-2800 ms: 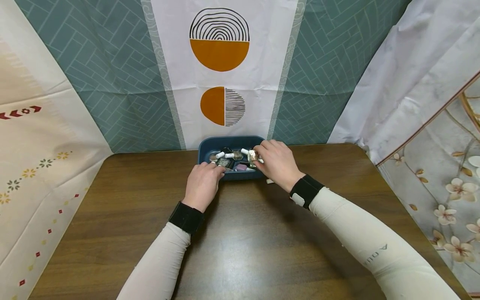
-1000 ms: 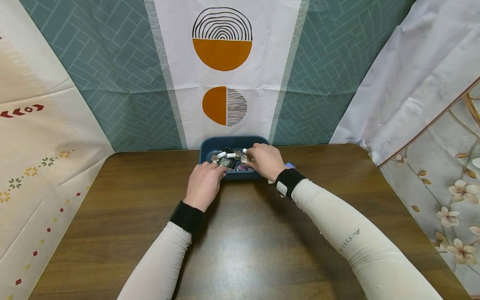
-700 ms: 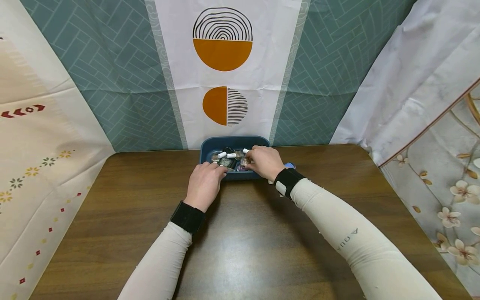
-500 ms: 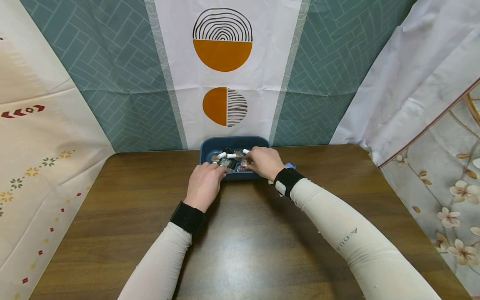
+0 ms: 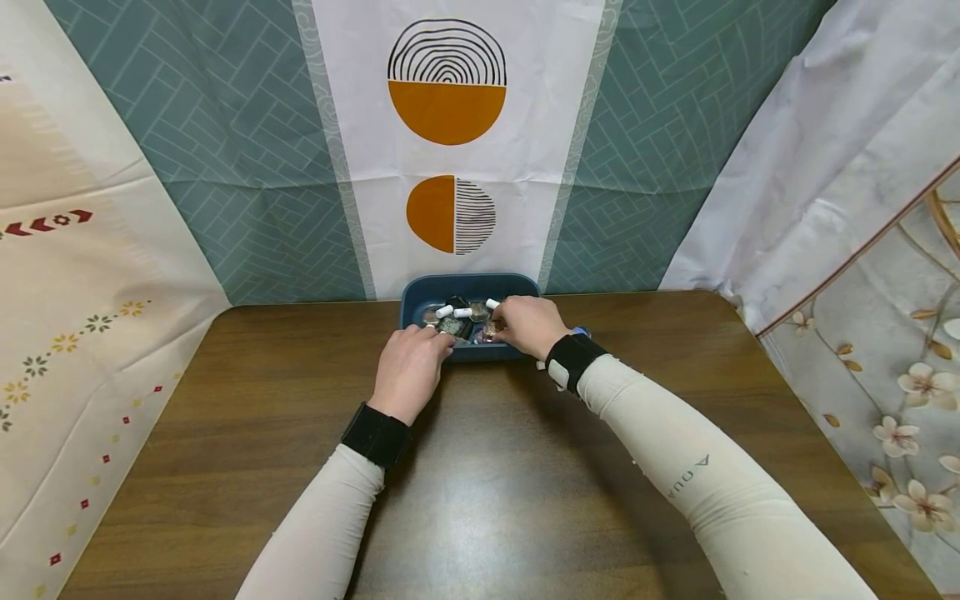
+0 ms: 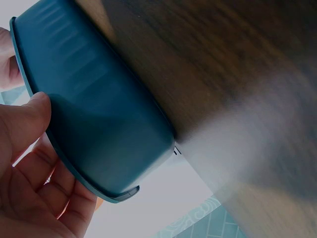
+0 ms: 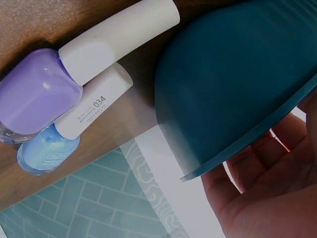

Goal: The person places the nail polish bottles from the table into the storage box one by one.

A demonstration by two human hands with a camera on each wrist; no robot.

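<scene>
A dark blue plastic bin [image 5: 480,353] holds several nail polish bottles with white caps, among them a dark glittery one [image 5: 452,326]. My left hand [image 5: 408,367] grips the bin's near left rim; in the left wrist view its thumb [image 6: 37,111] lies on the outer wall while the fingers go over the edge. My right hand [image 5: 531,327] reaches inside at the right, fingertips pinching a coppery glitter nail polish bottle [image 5: 490,332]. In the right wrist view, the bin wall [image 7: 237,84] hides those fingertips.
Right of the bin, a lilac nail polish bottle [image 7: 39,94] and a light blue one [image 7: 49,148] lie on the brown wooden table [image 5: 480,467], side by side. A patterned cloth [image 5: 480,158] hangs close behind the bin.
My right hand has moved left and lower into the bin with the glitter nail polish bottle, uncovering a blue bottle on the table. My left hand has kept its grip on the rim.
</scene>
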